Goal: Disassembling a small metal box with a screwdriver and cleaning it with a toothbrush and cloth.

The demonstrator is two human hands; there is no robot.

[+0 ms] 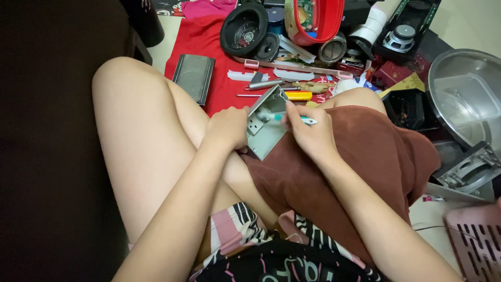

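At centre frame, the left hand (227, 127) grips a grey metal box (266, 125) while the right hand (310, 133) pinches a teal toothbrush (292, 119) against it.

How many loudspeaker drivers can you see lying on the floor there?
3 at least: a big black speaker cone on the red cloth, a smaller black one beside it, and a silver-domed one top right. Clutter may hide more.

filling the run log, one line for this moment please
left hand holds grey metal bracket | right hand holds teal-handled brush on it | brown towel over lap
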